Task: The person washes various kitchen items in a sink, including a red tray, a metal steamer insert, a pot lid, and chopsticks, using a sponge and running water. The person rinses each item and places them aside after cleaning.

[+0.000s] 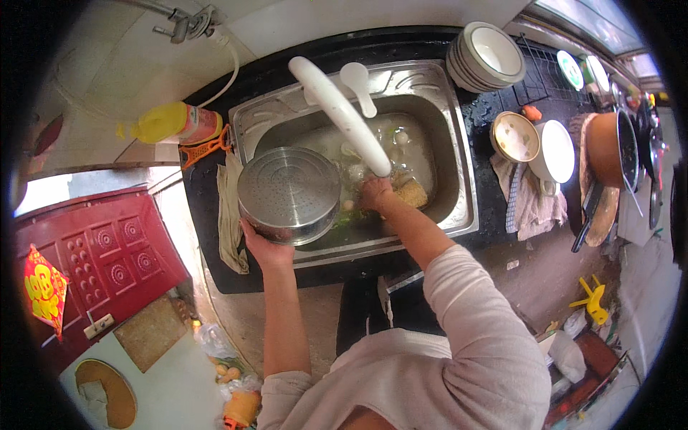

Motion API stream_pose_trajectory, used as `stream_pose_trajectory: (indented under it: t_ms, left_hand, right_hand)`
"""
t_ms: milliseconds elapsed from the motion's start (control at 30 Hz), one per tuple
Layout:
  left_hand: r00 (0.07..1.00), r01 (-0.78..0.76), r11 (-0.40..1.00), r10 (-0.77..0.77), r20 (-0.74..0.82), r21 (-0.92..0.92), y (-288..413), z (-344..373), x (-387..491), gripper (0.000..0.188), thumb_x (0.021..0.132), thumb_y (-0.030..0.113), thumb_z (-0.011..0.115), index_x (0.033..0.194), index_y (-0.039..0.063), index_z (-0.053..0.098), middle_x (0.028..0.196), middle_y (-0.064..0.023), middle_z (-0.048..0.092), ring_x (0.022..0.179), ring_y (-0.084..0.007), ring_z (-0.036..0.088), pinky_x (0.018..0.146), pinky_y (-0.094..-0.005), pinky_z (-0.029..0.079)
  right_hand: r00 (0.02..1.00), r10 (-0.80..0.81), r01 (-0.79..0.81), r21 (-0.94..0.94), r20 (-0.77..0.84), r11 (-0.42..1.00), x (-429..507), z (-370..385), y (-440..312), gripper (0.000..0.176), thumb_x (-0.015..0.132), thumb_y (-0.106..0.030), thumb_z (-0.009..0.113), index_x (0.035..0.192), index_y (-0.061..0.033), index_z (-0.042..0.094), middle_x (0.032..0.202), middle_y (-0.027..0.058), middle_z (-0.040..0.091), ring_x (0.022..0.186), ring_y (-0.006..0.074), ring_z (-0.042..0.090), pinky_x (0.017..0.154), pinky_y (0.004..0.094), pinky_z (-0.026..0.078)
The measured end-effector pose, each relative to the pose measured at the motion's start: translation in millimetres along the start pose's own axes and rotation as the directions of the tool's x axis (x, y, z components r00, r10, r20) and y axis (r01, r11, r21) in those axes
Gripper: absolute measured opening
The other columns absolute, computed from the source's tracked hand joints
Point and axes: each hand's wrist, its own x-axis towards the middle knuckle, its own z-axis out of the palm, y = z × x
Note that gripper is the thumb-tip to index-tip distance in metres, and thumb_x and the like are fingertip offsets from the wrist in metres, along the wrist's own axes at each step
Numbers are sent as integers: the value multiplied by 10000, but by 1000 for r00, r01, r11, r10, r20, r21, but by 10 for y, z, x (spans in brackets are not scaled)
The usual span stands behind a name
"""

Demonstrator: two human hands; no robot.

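My left hand (264,244) grips the lower rim of a round stainless-steel steamer tray (289,185), its perforated base facing up. The tray is tilted over the left side of a metal sink (466,188). Inside the basin, my right hand (375,192) reaches down to cloudy water (416,121) under the spout of a white faucet (341,110). Its fingertips are hidden, so I cannot tell whether they hold something. Beside it lies a yellowish scrubber (410,192), probably a loofah. Pale bits and green scraps float in the water.
A white spoon (357,86) rests at the sink's back rim. Stacked bowls (473,59), a patterned bowl (516,137), a white mug (553,153) and a brown pot (607,142) stand to the right. On the left are a yellow bottle (177,123), an orange peeler (207,148) and a cloth (231,215).
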Motion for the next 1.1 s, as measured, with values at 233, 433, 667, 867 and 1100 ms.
stream_pose_trajectory:
  t_ms: [233,433,667,867,1100]
  left_hand:
    - [999,40,995,-36,39,-91,59,-102,-76,511,1002,444,372,1411,138,378,1451,-43,363,1323,-266,357,1073,-474,322]
    - [994,89,982,-77,79,-166,87,-239,1,519,1010,442,353,1410,112,375,1459,-66,356,1336,-277,344,1085,-478,311]
    - [992,79,987,-63,114,-140,66,-291,62,517,1012,440,347,1411,114,381,1452,-67,377,1324,-271,367,1091,-469,307]
    - [990,123,956,-99,103,-265,29,-526,-210,516,1002,459,368,1376,109,428,1421,-61,413,1305,-262,385,1081,-467,317]
    - [996,52,972,-33,88,-230,127,-567,-478,532,1007,461,343,1414,120,379,1466,-67,363,1342,-280,351,1096,-474,306]
  right_hand:
    - [998,-32,35,63,-55,997,107,-32,-253,430,832,-413,552,1102,-101,674,1136,133,654,1055,286,615,969,487,372]
    - [999,-33,33,4,-40,999,252,-36,-222,415,824,-374,533,1101,-89,654,1089,136,671,1047,283,634,1028,516,311]
    - [999,-2,9,162,-42,987,306,-168,-270,361,854,-350,502,1023,-110,713,1110,150,670,1075,307,623,939,530,417]
    - [1000,17,-16,100,-7,995,215,156,-346,372,824,-360,553,1017,-85,711,1096,159,671,1067,299,627,931,533,431]
    - [990,50,-9,295,-133,956,-74,118,-367,459,827,-452,512,1043,-94,700,1089,148,673,1074,330,616,1003,546,365]
